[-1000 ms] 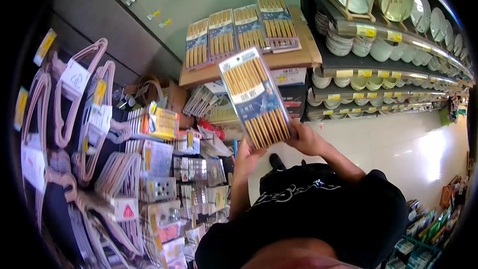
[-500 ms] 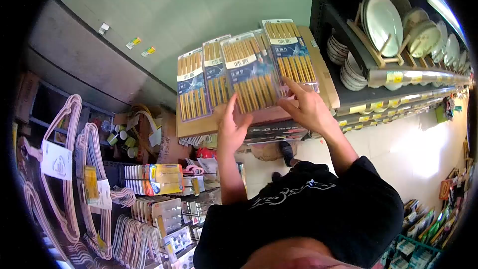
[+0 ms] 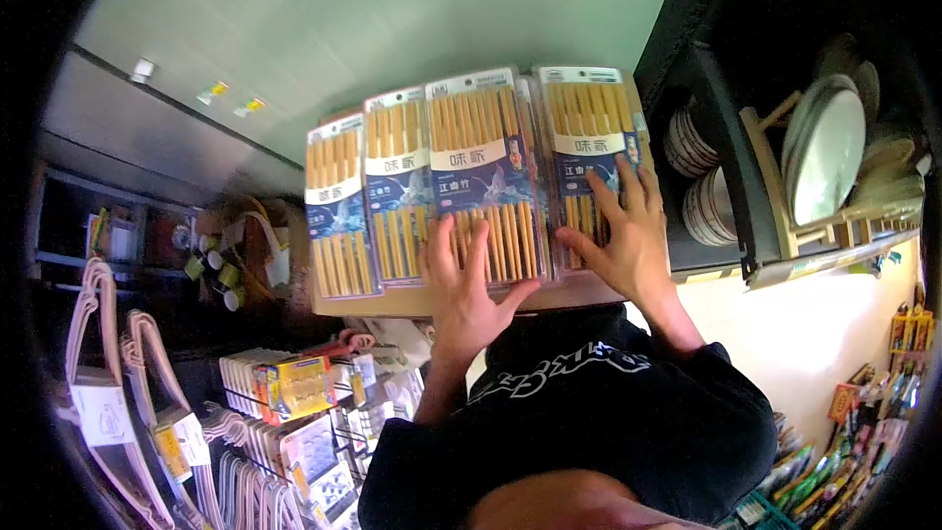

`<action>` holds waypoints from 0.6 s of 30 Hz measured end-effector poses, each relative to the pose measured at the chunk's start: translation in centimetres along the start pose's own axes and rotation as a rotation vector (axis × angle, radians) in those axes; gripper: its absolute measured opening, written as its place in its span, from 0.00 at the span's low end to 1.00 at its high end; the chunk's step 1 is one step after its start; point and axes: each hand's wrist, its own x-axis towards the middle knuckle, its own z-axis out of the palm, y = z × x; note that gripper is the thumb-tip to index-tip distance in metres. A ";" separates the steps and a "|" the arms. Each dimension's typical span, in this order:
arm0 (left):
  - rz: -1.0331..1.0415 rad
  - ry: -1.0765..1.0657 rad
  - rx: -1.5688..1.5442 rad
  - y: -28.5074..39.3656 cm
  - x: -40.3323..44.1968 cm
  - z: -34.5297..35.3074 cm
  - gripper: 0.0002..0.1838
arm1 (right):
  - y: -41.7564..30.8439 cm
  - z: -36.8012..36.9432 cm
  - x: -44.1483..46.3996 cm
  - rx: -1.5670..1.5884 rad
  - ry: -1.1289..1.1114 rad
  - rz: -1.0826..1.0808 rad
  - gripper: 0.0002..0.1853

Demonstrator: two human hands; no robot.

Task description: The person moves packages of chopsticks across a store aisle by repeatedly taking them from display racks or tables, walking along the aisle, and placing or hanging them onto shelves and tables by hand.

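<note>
Several blister packs of bamboo chopsticks with blue-and-white labels lie side by side on a cardboard box (image 3: 392, 302). My left hand (image 3: 469, 304) rests its fingers on the lower end of the third chopstick pack (image 3: 478, 152), its thumb out to the right. Spread over the lower half of the rightmost chopstick pack (image 3: 587, 108) is my right hand (image 3: 628, 240), fingers stretched and apart. Further left are a second chopstick pack (image 3: 397, 172) and the leftmost chopstick pack (image 3: 339, 201), touched by neither hand. Another pack's edge peeks out beneath the third.
On the right, a dark shelf holds stacked bowls (image 3: 708, 206) and plates (image 3: 829, 152) in a wooden rack. Hangers (image 3: 98, 334) and hanging packaged goods (image 3: 299, 388) fill the lower left. A pale green wall (image 3: 392, 20) stands behind the box.
My view has shifted closer over the packs, which now lie more evenly in line. My right hand has moved further onto the rightmost pack; my left hand now lies on the third pack's lower end.
</note>
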 end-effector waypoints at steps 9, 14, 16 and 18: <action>-0.052 -0.076 -0.054 -0.9 1.0 0.4 0.51 | 1.0 1.5 0.5 -0.068 -0.002 -0.098 0.36; -0.076 -0.171 -0.025 -1.3 1.7 0.0 0.51 | 0.7 2.9 0.9 -0.116 0.013 -0.104 0.36; -0.065 -0.204 -0.004 -1.3 2.1 -0.4 0.51 | 0.8 2.8 1.2 -0.118 -0.043 -0.112 0.36; -0.055 -0.245 0.017 -1.2 2.4 -0.5 0.52 | 0.3 2.0 1.4 -0.096 -0.139 -0.108 0.37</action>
